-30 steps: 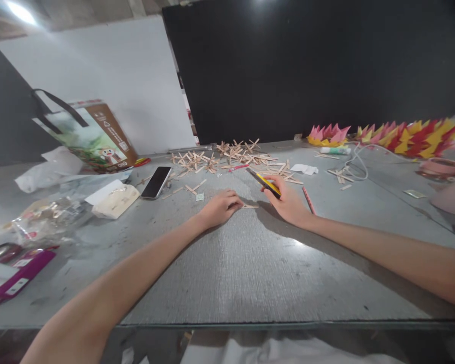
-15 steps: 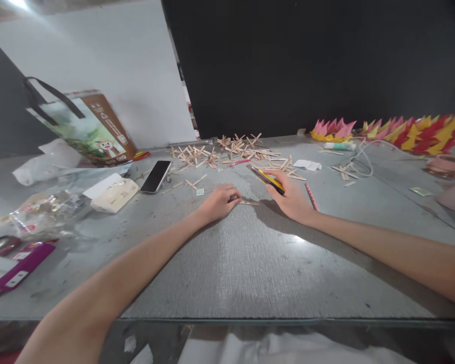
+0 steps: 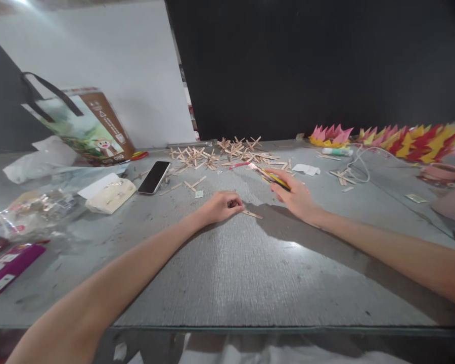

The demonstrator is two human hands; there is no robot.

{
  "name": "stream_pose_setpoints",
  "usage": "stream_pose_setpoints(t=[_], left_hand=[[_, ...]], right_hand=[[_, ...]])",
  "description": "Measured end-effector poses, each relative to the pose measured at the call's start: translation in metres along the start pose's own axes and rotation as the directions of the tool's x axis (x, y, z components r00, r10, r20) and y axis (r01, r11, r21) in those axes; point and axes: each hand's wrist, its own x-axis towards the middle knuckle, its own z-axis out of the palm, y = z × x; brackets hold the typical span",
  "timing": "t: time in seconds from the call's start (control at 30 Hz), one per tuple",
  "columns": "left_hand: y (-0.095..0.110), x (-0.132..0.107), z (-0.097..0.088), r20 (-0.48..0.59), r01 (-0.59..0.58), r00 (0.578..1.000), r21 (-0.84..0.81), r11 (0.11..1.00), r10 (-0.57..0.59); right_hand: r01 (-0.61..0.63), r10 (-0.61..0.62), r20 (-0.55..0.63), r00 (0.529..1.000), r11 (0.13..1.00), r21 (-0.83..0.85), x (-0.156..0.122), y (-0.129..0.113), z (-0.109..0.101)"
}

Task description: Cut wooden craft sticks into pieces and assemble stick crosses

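My left hand [image 3: 222, 206] rests on the grey table [image 3: 227, 273] with its fingers curled, pinching one end of a thin wooden stick [image 3: 252, 214] that lies flat and points to the right. My right hand [image 3: 298, 198] hovers a little to the right and behind, closed around a yellow and black utility knife [image 3: 273, 177] whose tip points to the upper left. A pile of wooden stick crosses [image 3: 227, 153] lies just beyond both hands.
A black phone [image 3: 153, 178] lies left of the sticks, near a cream pouch [image 3: 109, 195] and a printed bag [image 3: 81, 126]. Plastic packets [image 3: 30, 212] and a purple box [image 3: 7, 268] sit far left. Paper crowns [image 3: 402, 139], a glue tube [image 3: 335, 151] and a white cable [image 3: 358, 164] lie right.
My right hand has lifted with the knife and shifted slightly right and away from the stick. The stick under my left fingers now lies at a slant. The view has tilted slightly.
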Motion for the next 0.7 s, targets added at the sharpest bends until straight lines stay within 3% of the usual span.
stream_pose_setpoints(t=[0.07,0.2,0.33,0.5,0.7], left_hand=[[0.0,0.0,0.0,0.0,-0.004,1.0,-0.007,1.0,0.004],[-0.002,0.0,0.001,-0.004,-0.021,1.0,-0.023,1.0,0.021],[-0.002,0.0,0.001,0.01,-0.009,1.0,-0.024,1.0,0.009],[0.001,-0.001,0.0,0.02,0.02,1.0,0.013,1.0,-0.021],[-0.001,-0.001,0.001,0.033,0.006,0.999,0.044,0.999,-0.008]], right_hand=[[-0.041,0.037,0.109,0.993,0.999,0.03,0.012,-0.007,-0.017],[0.082,-0.073,0.085,0.994,0.991,-0.107,0.029,-0.025,-0.055],[0.129,-0.055,0.362,0.931,0.975,-0.182,0.033,-0.035,-0.077],[0.16,0.001,0.58,0.815,0.961,-0.226,0.026,-0.041,-0.073],[0.123,0.044,0.644,0.764,0.969,-0.213,0.02,-0.054,-0.062]])
